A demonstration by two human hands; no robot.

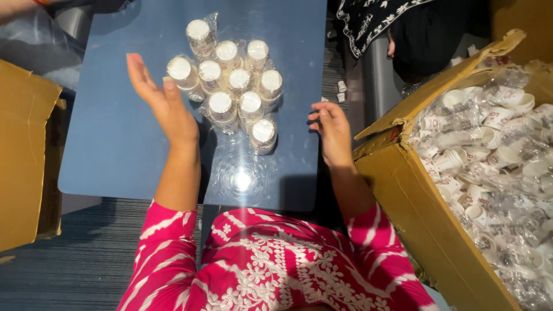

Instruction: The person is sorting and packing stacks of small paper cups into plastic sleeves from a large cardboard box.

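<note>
- The cluster of white paper-cup stacks in clear plastic sleeves [233, 86] stands upright on the glossy blue table [115, 144], toward its far middle; about 10 stacks, long axes vertical.
- The left hand [158, 98] hovers just left of the cluster, palm facing it, fingers spread and empty; it is nearer.
- The right hand [331, 129] rests at the table's right edge, fingers loosely curled, holding nothing.
- A brown cardboard box of sleeved cups [426, 230] sits right.

Wrapped cup stacks [230, 86] standing clustered on the table [115, 144], between left hand [164, 101] and right hand [331, 129]. Right of the table, an open box [426, 230] with more cups [495, 167] inside; left, another box [23, 155].
</note>
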